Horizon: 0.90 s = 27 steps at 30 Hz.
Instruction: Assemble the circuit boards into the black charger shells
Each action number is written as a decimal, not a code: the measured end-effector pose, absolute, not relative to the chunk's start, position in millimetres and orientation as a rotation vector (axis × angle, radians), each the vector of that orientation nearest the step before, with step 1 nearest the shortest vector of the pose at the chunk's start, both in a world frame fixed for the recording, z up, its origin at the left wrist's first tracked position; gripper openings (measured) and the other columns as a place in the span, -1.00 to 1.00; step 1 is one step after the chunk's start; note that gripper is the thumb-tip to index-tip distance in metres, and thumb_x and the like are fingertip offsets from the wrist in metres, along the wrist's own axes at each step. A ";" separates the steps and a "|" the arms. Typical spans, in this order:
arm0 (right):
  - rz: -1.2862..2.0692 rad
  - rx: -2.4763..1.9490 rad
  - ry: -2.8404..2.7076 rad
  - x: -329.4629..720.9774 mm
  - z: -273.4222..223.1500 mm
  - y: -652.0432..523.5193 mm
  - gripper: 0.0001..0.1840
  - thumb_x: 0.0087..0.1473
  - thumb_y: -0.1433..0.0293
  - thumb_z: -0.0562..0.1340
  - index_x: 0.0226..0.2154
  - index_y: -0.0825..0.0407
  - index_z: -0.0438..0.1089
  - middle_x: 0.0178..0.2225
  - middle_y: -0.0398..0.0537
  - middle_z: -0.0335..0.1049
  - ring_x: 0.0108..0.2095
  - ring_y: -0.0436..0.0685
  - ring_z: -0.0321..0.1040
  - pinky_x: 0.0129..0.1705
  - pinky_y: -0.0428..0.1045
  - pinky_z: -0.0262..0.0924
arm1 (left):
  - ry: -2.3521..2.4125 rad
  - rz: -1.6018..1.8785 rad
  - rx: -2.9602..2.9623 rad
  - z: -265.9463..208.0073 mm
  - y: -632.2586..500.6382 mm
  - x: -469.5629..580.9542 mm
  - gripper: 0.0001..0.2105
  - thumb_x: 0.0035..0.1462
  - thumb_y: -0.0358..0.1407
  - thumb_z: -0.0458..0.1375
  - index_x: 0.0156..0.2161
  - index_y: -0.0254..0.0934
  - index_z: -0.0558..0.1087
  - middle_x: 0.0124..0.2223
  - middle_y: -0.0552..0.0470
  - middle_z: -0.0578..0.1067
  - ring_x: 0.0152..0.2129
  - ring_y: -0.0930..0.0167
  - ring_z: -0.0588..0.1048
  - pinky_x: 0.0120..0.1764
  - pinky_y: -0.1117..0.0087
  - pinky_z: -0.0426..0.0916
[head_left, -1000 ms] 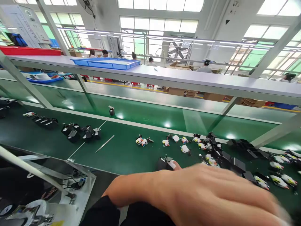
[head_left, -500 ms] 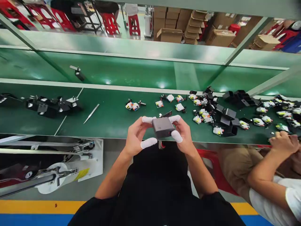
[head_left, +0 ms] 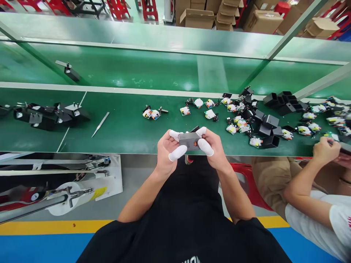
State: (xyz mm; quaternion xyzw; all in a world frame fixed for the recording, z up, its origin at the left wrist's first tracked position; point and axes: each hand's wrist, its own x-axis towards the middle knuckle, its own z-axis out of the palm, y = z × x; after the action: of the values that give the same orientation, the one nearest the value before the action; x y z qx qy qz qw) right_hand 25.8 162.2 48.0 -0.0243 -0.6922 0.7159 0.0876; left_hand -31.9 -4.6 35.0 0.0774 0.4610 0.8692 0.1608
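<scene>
Between both hands, over the near edge of the green bench, is a small dark grey plastic housing (head_left: 189, 141) with orange parts showing in an opening on its near side. My left hand (head_left: 169, 149) grips its left end and my right hand (head_left: 211, 145) its right end, with white finger cots on thumbs and forefingers. A small black piece sticks up behind the housing, partly hidden. Beyond the hands, white and orange circuit assemblies (head_left: 155, 114) lie on the bench, with a further one (head_left: 185, 110) nearer the middle.
A pale pen-like tool (head_left: 100, 124) lies left of centre. Black housings with flaps (head_left: 46, 116) line the far left. At right is a pile of black housings (head_left: 270, 122) and circuit assemblies. A co-worker's hand (head_left: 325, 150) is at the right edge. Metal posts (head_left: 296, 29) rise behind.
The housing has tilted in my hands, so its near side with the orange parts now faces me. My left thumb has come onto its left end. The camera view has shifted.
</scene>
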 end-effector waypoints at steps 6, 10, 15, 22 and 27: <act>2.194 -0.161 -2.095 19.6 37.5 163.4 -0.40 0.22 -0.22 0.42 -0.34 -0.06 0.34 -0.36 -0.19 0.34 -0.38 0.05 0.19 -0.26 0.03 0.21 | 1.315 2.466 0.097 14.6 -4.2 -24.5 -0.47 -0.10 0.00 0.66 -0.21 -0.24 0.53 -0.20 0.04 0.57 -0.26 0.41 0.56 -0.07 0.34 0.55; 2.216 -0.177 -2.299 9.2 36.5 173.2 -0.39 0.20 -0.22 0.42 -0.36 -0.03 0.38 -0.41 -0.22 0.34 -0.42 0.02 0.14 -0.30 0.01 0.17 | 1.279 2.284 0.046 2.2 -16.1 -19.8 -0.58 0.07 -0.07 0.58 -0.14 -0.24 0.56 -0.08 -0.05 0.67 -0.17 0.31 0.67 0.03 0.21 0.59; 2.306 -0.064 -2.374 -2.7 38.6 180.0 -0.39 0.19 -0.20 0.42 -0.41 -0.02 0.37 -0.44 -0.23 0.34 -0.43 0.01 0.16 -0.31 -0.01 0.16 | 1.233 2.238 -0.047 4.3 -24.4 -0.4 -0.55 0.05 -0.04 0.58 -0.17 -0.22 0.49 0.02 -0.11 0.72 -0.05 0.15 0.74 0.21 -0.02 0.60; 2.402 0.244 -2.388 -9.8 52.6 178.8 -0.43 0.22 -0.13 0.44 -0.41 -0.02 0.34 -0.44 -0.25 0.29 -0.43 0.01 0.19 -0.35 -0.02 0.13 | 1.397 2.253 0.046 25.2 -21.1 30.5 -0.47 0.10 0.14 0.52 -0.04 -0.16 0.50 0.05 -0.09 0.68 0.05 0.09 0.69 0.26 -0.10 0.58; 2.282 0.381 -2.398 -10.7 60.4 180.4 -0.48 0.27 -0.05 0.42 -0.41 -0.03 0.30 -0.41 -0.24 0.29 -0.40 0.01 0.16 -0.31 -0.01 0.15 | 1.376 2.270 0.082 30.3 -23.4 36.8 -0.46 0.10 0.11 0.53 0.00 -0.14 0.49 0.09 -0.07 0.66 0.11 0.11 0.67 0.33 -0.08 0.55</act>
State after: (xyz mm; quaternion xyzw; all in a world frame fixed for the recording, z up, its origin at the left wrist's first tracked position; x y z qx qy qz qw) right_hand -10.7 180.4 60.4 0.1139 -0.7163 0.6818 -0.0952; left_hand 36.8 -23.4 30.3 0.0300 0.5028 0.8297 0.2405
